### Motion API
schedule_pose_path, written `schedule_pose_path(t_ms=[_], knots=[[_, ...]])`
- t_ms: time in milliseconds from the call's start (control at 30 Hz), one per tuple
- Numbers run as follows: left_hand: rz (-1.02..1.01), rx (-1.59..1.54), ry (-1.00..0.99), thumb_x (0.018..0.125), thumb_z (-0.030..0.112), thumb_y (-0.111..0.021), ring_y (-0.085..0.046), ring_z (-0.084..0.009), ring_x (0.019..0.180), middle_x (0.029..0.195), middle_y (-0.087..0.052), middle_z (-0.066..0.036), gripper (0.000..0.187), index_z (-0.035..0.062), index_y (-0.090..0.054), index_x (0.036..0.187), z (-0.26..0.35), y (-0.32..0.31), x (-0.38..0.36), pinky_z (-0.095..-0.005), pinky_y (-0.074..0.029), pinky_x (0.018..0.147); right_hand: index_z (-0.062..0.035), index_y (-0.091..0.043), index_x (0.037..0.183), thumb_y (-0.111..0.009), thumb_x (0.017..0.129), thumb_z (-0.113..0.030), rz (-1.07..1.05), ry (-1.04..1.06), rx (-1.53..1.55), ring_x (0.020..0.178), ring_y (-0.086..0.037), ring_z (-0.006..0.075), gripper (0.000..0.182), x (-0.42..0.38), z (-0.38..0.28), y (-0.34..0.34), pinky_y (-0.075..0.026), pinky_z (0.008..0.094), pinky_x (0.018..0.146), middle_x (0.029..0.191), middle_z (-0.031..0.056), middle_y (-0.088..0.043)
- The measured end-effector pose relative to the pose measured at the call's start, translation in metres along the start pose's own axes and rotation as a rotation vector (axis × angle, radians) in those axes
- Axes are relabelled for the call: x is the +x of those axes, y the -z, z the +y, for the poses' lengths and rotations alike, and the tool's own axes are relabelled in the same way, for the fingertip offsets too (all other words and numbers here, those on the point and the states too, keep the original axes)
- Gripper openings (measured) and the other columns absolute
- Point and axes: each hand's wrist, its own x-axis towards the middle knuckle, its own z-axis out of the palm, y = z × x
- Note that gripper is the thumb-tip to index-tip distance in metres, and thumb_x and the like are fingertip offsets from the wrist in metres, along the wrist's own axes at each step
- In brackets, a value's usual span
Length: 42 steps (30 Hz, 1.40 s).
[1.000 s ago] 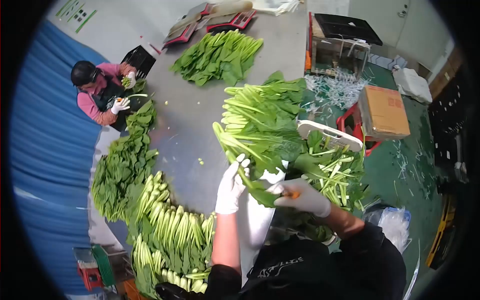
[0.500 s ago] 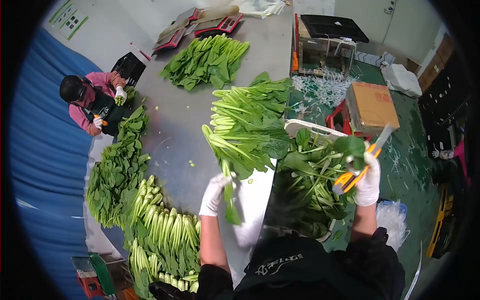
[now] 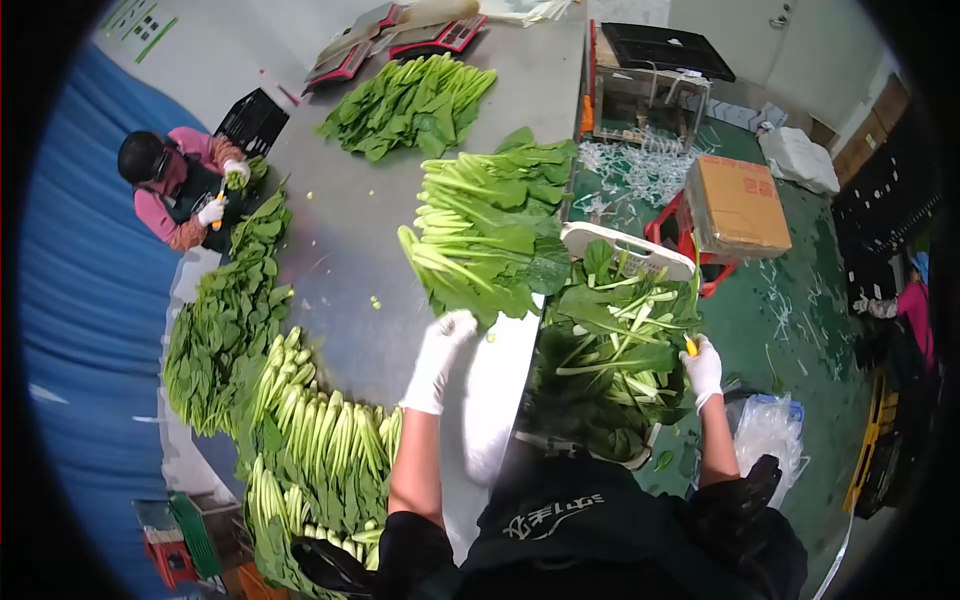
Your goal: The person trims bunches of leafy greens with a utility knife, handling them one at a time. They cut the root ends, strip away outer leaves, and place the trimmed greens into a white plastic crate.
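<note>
My left hand (image 3: 443,355), in a white glove, is at the near edge of a pile of leafy greens (image 3: 480,235) on the metal table. Its fingers are curled, and I cannot make out what, if anything, is in them. At the near side of a white basket (image 3: 625,245) is my gloved right hand (image 3: 704,372), closed on a utility knife (image 3: 691,346). Only a bit of the knife's orange handle shows. Loose leaves and cut stalks (image 3: 620,335) fill the basket.
More greens (image 3: 410,105) lie farther up the table (image 3: 345,250), below red scales (image 3: 435,38). Rows of greens (image 3: 335,450) line the left side. Across the table, a co-worker (image 3: 185,190) holds greens and an orange-handled tool. A cardboard box (image 3: 738,205) stands beyond the basket.
The stalk in my left hand no longer shows, and that hand has moved up to the pile. My right hand has come down and left, with the knife now mostly hidden.
</note>
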Motion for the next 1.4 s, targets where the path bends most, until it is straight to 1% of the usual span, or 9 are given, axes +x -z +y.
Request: schedule_pose_path(t_ms=[133, 200, 533, 600, 700, 1000, 1067, 1200, 1400], knots=[[-0.09, 0.054, 0.173, 0.083, 0.009, -0.066, -0.059, -0.011, 0.092, 0.098, -0.065, -0.005, 0.03, -0.0028, -0.06, 0.111, -0.037, -0.005, -0.058, -0.0235, -0.047, 0.084, 0.0032, -0.056, 0.115, -0.069, 0.077, -0.013, -0.334, -0.29, 0.499, 0.087, -0.065, 0.0248, 0.044, -0.018, -0.059, -0.019, -0.051, 0.0321, 0.079, 0.1, 0.0163, -0.066], [-0.077, -0.152, 0.246, 0.085, 0.01, -0.065, -0.06, -0.0112, 0.094, 0.1, -0.065, -0.005, 0.031, -0.0027, -0.059, 0.112, -0.081, 0.001, -0.086, -0.0236, -0.048, 0.085, 0.002, -0.058, 0.114, -0.068, 0.079, -0.011, -0.185, 0.337, 0.341, 0.075, -0.063, 0.0155, 0.039, -0.033, -0.075, -0.063, -0.051, 0.0277, 0.068, 0.092, 0.0107, -0.067], [0.116, 0.446, 0.047, 0.078, 0.023, -0.063, -0.059, -0.0291, 0.083, 0.086, -0.061, -0.015, 0.022, 0.0045, -0.062, 0.09, -0.095, 0.004, -0.257, -0.0395, -0.046, 0.075, 0.0041, -0.059, 0.104, -0.056, 0.089, -0.004, -1.419, 0.454, 0.693, 0.068, -0.053, 0.0067, 0.017, -0.172, -0.302, -0.051, -0.043, 0.0202, 0.062, 0.083, 0.0013, -0.06], [0.049, 0.618, 0.232, 0.08, 0.014, -0.063, -0.056, -0.0274, 0.107, 0.118, -0.058, -0.013, 0.03, 0.0037, -0.061, 0.108, -0.065, 0.014, -0.301, -0.0357, -0.045, 0.091, 0.0051, -0.058, 0.105, -0.053, 0.089, -0.001, -1.53, 0.411, 0.835, 0.069, -0.054, 0.0074, 0.017, -0.191, -0.316, -0.048, -0.044, 0.0211, 0.062, 0.085, 0.0016, -0.06], [-0.119, 0.899, 0.185, 0.078, 0.016, -0.063, -0.057, -0.0288, 0.106, 0.117, -0.059, -0.013, 0.037, 0.0031, -0.059, 0.112, -0.088, 0.04, -0.366, -0.0361, -0.045, 0.091, 0.0027, -0.06, 0.103, -0.055, 0.088, -0.001, -1.63, 0.505, 0.728, 0.069, -0.053, 0.0069, 0.016, -0.222, -0.344, -0.042, -0.045, 0.0215, 0.064, 0.083, 0.003, -0.06], [0.252, 0.593, 0.203, 0.076, 0.018, -0.061, -0.06, -0.0302, 0.094, 0.099, -0.062, -0.015, 0.034, 0.0073, -0.062, 0.108, -0.109, 0.101, -0.456, -0.0386, -0.047, 0.082, -0.0045, -0.061, 0.104, -0.074, 0.068, -0.032, -0.72, 1.603, -0.288, 0.101, -0.054, 0.0328, 0.047, -0.275, -0.351, -0.147, -0.043, 0.0434, 0.084, 0.104, 0.0158, -0.058], [0.1, 0.821, 0.169, 0.078, 0.018, -0.059, -0.06, -0.0281, 0.094, 0.102, -0.062, -0.016, 0.032, 0.0086, -0.063, 0.109, -0.094, 0.107, -0.475, -0.0378, -0.047, 0.08, -0.0034, -0.059, 0.106, -0.076, 0.065, -0.031, -0.798, 1.756, 0.079, 0.105, -0.05, 0.0345, 0.053, -0.312, -0.379, -0.099, -0.04, 0.0438, 0.09, 0.112, 0.0172, -0.055], [0.227, 0.191, 0.007, 0.075, 0.013, -0.061, -0.059, -0.0321, 0.096, 0.105, -0.062, -0.016, 0.033, 0.0051, -0.063, 0.108, -0.063, 0.106, -0.49, -0.0391, -0.047, 0.083, -0.0049, -0.058, 0.115, -0.072, 0.07, -0.017, -1.978, 1.693, 0.363, 0.106, -0.052, 0.0312, 0.049, -0.411, -0.461, 0.063, -0.042, 0.0374, 0.091, 0.111, 0.0134, -0.059], [-0.014, 0.953, 0.266, 0.074, 0.014, -0.062, -0.06, -0.0331, 0.092, 0.1, -0.063, -0.014, 0.033, 0.0042, -0.063, 0.105, -0.089, 0.128, -0.481, -0.0404, -0.048, 0.079, -0.0122, -0.058, 0.112, -0.062, 0.083, -0.036, -1.753, 2.3, 1.133, 0.089, -0.057, 0.0227, 0.038, -0.466, -0.48, 0.126, -0.045, 0.0358, 0.072, 0.106, 0.004, -0.055]])
